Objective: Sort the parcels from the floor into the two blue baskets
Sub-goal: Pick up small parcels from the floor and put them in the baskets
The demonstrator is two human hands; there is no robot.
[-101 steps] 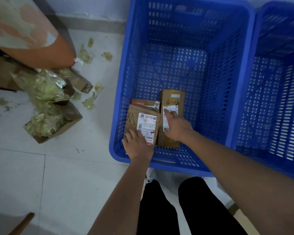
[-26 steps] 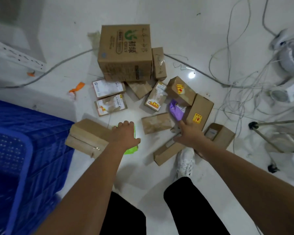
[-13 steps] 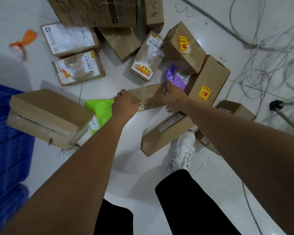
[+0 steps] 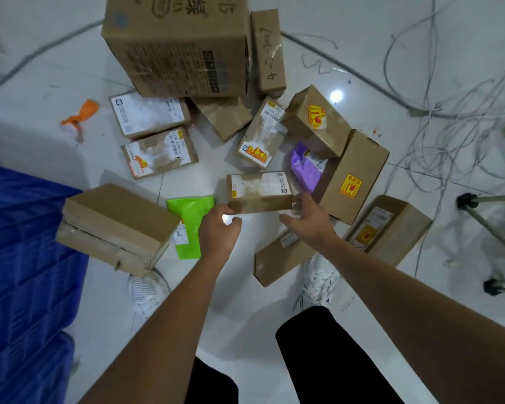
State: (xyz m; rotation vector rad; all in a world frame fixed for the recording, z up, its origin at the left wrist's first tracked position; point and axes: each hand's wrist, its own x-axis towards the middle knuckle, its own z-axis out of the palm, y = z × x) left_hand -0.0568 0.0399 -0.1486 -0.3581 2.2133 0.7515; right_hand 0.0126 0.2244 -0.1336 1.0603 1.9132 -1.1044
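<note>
A small taped box (image 4: 259, 191) sat between the 2 hands, its near long edge facing the person. The left hand (image 4: 218, 232) gripped the box's near-left corner, its fingers (image 4: 234, 206) curled against that corner and the thumb hooked underneath. The right hand (image 4: 309, 221) reached for the near-right corner with fingers (image 4: 303, 199) spread and loosely bent, the tips touching or just short of the cardboard; which of the 2 could not be told. Whether the box rested on the floor (image 4: 239, 301) or was lifted off it could not be told either.

Just left of the left hand lay a green pouch (image 4: 188, 221), partly under a flat brown box (image 4: 115, 227) that lay beside the blue basket (image 4: 21, 258) at the frame's left edge. Right of the taped box, a purple pouch (image 4: 305, 167) was wedged against a box with a yellow sticker (image 4: 353, 176). Under the right wrist lay a long box (image 4: 277, 255), and beyond it another labelled box (image 4: 388, 228). Farther off, more parcels clustered around a large carton (image 4: 178, 45). Loose cables (image 4: 449, 91) trailed over the floor at the right, and an orange scrap (image 4: 82, 113) lay at the left. 2 white shoes (image 4: 148, 290) stood on the floor below the arms
</note>
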